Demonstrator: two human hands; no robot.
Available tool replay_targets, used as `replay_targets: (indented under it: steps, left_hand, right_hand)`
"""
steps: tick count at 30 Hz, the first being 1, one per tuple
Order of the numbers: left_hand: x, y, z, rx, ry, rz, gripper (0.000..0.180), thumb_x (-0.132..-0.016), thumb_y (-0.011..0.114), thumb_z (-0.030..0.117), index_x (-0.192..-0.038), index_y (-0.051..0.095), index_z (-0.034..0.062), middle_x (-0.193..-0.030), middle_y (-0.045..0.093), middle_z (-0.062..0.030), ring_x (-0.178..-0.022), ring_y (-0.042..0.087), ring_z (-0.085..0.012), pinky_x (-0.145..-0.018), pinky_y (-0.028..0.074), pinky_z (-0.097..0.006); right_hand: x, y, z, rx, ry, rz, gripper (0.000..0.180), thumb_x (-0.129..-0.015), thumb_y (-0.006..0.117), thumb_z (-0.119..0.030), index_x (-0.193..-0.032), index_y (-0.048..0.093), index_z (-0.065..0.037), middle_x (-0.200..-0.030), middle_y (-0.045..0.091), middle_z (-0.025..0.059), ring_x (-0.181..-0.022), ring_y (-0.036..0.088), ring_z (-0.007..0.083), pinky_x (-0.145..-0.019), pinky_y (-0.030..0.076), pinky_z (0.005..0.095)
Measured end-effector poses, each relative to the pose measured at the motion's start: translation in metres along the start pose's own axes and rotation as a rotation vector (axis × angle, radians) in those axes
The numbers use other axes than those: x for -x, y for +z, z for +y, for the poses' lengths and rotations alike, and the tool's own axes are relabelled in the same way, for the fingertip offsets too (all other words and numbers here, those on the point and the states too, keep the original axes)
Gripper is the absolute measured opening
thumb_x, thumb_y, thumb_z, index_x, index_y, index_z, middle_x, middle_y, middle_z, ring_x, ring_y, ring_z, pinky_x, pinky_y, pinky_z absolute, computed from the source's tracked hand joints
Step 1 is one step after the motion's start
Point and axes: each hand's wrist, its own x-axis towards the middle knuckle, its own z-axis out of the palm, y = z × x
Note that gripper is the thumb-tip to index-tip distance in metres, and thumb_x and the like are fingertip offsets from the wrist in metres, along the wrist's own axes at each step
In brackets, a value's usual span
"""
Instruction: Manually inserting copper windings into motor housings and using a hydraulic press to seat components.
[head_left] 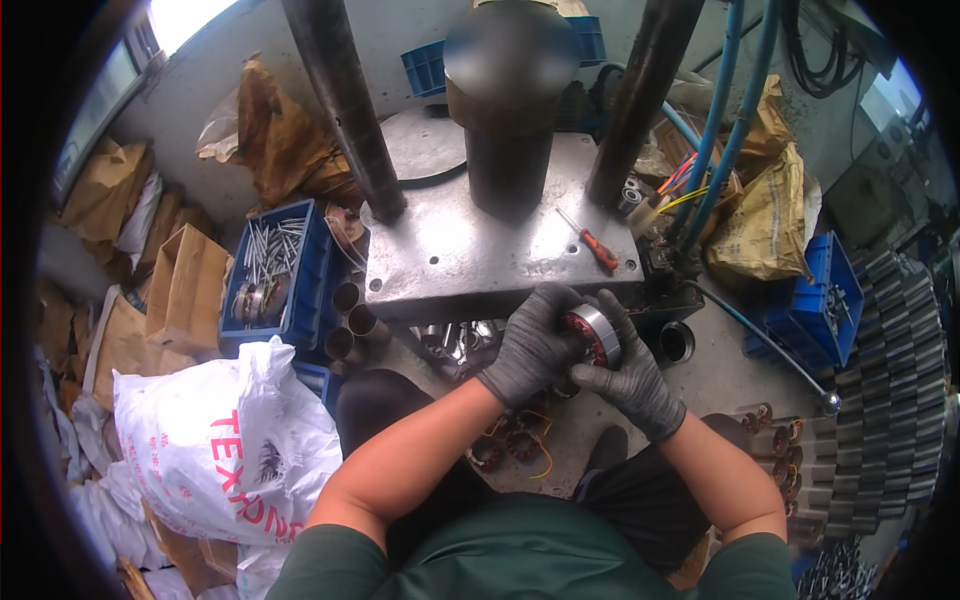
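Both of my hands wear dark grey gloves and meet in front of the press's metal table [470, 265]. Between them is a motor stator [598, 332], a ring with a bright steel rim and red windings inside. My left hand [533, 342] grips its left side, with the fingers partly hidden. On the other side, my right hand [635, 378] curls round the ring, its thumb at the lower edge. A screwdriver [598, 250] with a red and black handle lies on the metal table, beyond my hands. More wound stators [525, 440] sit on the floor below my forearms.
Two dark pillars [345, 100] flank the press ram [508, 165]. A blue crate [318, 265] of metal rods stands left, behind a white sack [225, 440]. At right are a lever with a ball end [830, 402], another blue crate [835, 300] and stacked metal cylinders [890, 390].
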Motion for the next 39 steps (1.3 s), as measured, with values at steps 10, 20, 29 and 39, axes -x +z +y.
replay_targets:
  steps: [10, 20, 29, 39]
  left_hand:
    - [-0.002, -0.003, 0.014, -0.275, -0.099, -0.010, 0.036, -0.078, 0.080, 0.011, -0.107, 0.061, 0.0045, -0.097, 0.070, -0.0186, -0.094, 0.073, -0.0309, -0.084, 0.058, -0.043]
    - [0.002, -0.007, 0.018, 0.369, -0.002, -0.242, 0.059, -0.086, 0.087, 0.019, -0.135, 0.057, 0.0068, -0.135, 0.059, -0.0098, -0.126, 0.058, -0.0209, -0.105, 0.052, -0.039]
    - [0.003, -0.009, 0.039, -0.451, 0.633, -0.477, 0.057, -0.064, 0.096, 0.027, -0.111, 0.068, 0.0122, -0.142, 0.057, -0.0196, -0.123, 0.059, -0.0436, -0.102, 0.052, -0.049]
    - [0.003, -0.024, 0.088, -0.690, 0.696, -0.376, 0.052, -0.062, 0.095, 0.023, -0.109, 0.077, 0.0151, -0.134, 0.061, -0.0205, -0.119, 0.064, -0.0403, -0.100, 0.053, -0.048]
  right_hand:
    - [-0.002, -0.001, 0.004, 0.274, -0.007, 0.017, 0.099, -0.081, 0.088, -0.010, -0.162, 0.032, -0.010, -0.145, 0.056, 0.0116, -0.130, 0.057, 0.0201, -0.110, 0.049, 0.0354]
    - [-0.012, -0.028, -0.016, -0.409, 0.253, 0.027, 0.080, -0.082, 0.068, -0.002, -0.156, 0.038, -0.007, -0.132, 0.062, 0.0117, -0.116, 0.065, 0.0214, -0.101, 0.056, 0.0350]
    - [0.002, -0.047, -0.032, -0.539, 0.470, -0.323, 0.066, -0.083, 0.061, -0.004, -0.148, 0.048, -0.011, -0.130, 0.061, 0.0088, -0.114, 0.065, 0.0194, -0.099, 0.057, 0.0353]
    - [-0.002, -0.056, -0.036, -0.118, 0.295, -0.120, 0.071, -0.103, 0.054, -0.060, -0.157, 0.037, -0.016, -0.122, 0.068, 0.0083, -0.101, 0.071, 0.0186, -0.082, 0.060, 0.0344]
